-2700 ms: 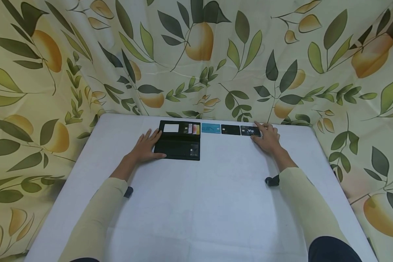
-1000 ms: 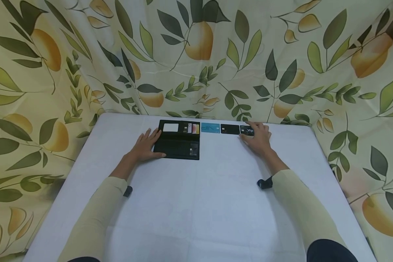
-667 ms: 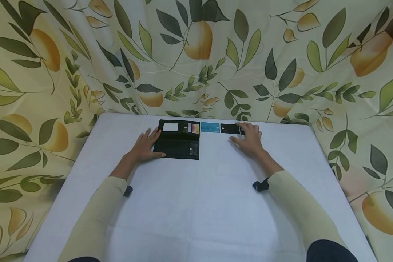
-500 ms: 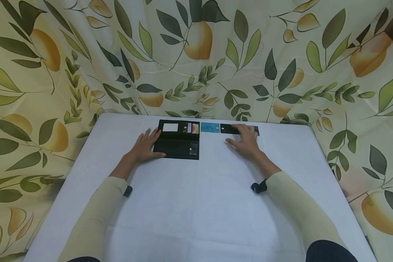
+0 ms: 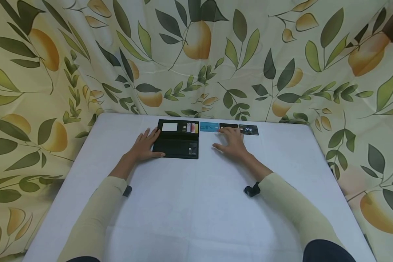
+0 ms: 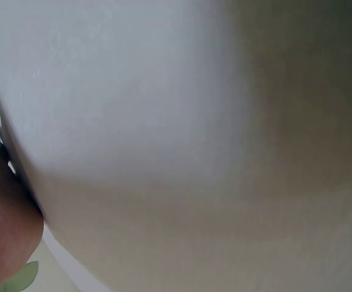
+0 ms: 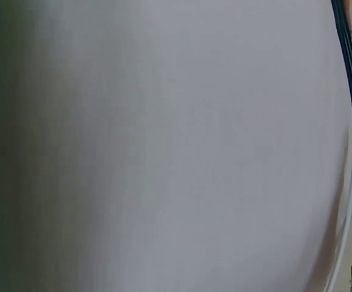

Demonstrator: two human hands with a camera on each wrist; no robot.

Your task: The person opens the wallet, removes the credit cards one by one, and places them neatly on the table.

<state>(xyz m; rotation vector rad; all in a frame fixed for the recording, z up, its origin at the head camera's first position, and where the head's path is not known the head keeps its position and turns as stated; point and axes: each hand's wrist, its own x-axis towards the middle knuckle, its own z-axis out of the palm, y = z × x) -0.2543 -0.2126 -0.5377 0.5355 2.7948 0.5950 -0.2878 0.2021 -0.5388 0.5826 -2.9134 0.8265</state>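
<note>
One open black wallet (image 5: 178, 139) and three loose cards were laid in a row along the far edge of the white bench (image 5: 190, 203): a blue card (image 5: 209, 127) just right of the wallet, then a black card (image 5: 228, 126), then a black VIP card (image 5: 250, 130). The bench nearer than the wallet was left bare. The left hand (image 5: 145, 146) was rested flat against the wallet's left edge, fingers spread. The right hand (image 5: 230, 142) was laid with straight, spread fingers on the black card.
</note>
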